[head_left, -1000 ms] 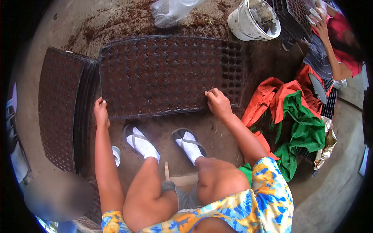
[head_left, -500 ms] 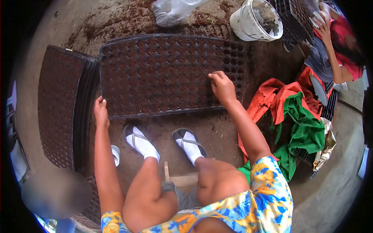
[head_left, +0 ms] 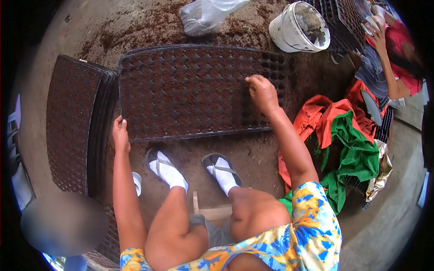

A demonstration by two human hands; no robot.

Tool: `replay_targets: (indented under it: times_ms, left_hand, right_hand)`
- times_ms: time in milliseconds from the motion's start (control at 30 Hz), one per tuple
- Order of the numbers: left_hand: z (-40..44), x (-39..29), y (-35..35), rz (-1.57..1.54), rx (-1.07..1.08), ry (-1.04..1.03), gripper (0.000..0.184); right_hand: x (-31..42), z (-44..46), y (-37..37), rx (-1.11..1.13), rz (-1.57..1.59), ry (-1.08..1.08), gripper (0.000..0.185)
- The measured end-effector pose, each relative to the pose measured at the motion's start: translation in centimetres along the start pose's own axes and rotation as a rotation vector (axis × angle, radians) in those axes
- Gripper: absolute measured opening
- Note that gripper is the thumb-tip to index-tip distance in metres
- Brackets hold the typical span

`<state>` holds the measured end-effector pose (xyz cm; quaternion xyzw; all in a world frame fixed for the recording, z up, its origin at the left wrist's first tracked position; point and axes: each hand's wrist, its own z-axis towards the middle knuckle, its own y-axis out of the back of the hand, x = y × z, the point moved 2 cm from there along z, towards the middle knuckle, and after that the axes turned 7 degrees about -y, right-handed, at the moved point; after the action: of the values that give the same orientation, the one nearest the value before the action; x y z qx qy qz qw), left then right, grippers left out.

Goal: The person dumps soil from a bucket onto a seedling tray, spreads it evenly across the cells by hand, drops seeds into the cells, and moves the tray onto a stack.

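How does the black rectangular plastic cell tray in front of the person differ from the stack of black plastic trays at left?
The cell tray lies lengthwise across the view; the stack stands lengthwise up and down it. The right hand is above the tray; no hand is over the stack. Both tops carry dark brown soil.

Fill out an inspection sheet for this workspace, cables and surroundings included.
Surface: brown floor, with dark soil scattered beyond the tray.
Job's things: tray with soil across most cells; darker cells at its right end. Stack of trays to its left.
Clutter: plastic bag and stained white bucket beyond the tray; red cloth and green cloth heaped at right; white cup by the left forearm.
Hands: left hand at the tray's near left corner, grip unclear; right hand over its right part, fingers curled, contact unclear.
Cables: nothing seen.
Surroundings: another person at upper right.
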<state>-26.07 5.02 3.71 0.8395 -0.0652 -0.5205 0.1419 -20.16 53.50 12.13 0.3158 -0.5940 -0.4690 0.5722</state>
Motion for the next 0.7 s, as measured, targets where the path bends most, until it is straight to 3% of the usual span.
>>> replay_targets:
  times_ms: [67, 200, 400, 500, 600, 700]
  left_hand:
    - [-0.2, 0.0, 0.1, -0.007, 0.006, -0.001, 0.038]
    - [0.1, -0.1, 0.1, 0.018, 0.004, -0.01, 0.037]
    - [-0.2, -0.3, 0.1, 0.03, 0.0, -0.018, 0.034]
    - [-0.3, -0.2, 0.1, 0.027, -0.009, -0.005, 0.034]
    - [0.0, 0.0, 0.0, -0.007, -0.006, -0.007, 0.034]
    - [-0.1, 0.2, 0.1, 0.001, -0.007, -0.009, 0.035]
  right_hand:
    - [0.8, 1.0, 0.8, -0.045, -0.026, -0.046, 0.024]
    - [-0.8, 1.2, -2.6, -0.077, -0.127, 0.057, 0.028]
    - [-1.0, 1.9, -1.2, -0.046, 0.061, -0.037, 0.024]
    - [0.5, 4.2, 0.0, -0.165, 0.036, -0.018, 0.021]
    - [-1.2, 5.2, -2.5, -0.06, -0.092, 0.022, 0.02]
    - [-1.7, 6.0, -1.2, 0.068, -0.045, -0.077, 0.019]
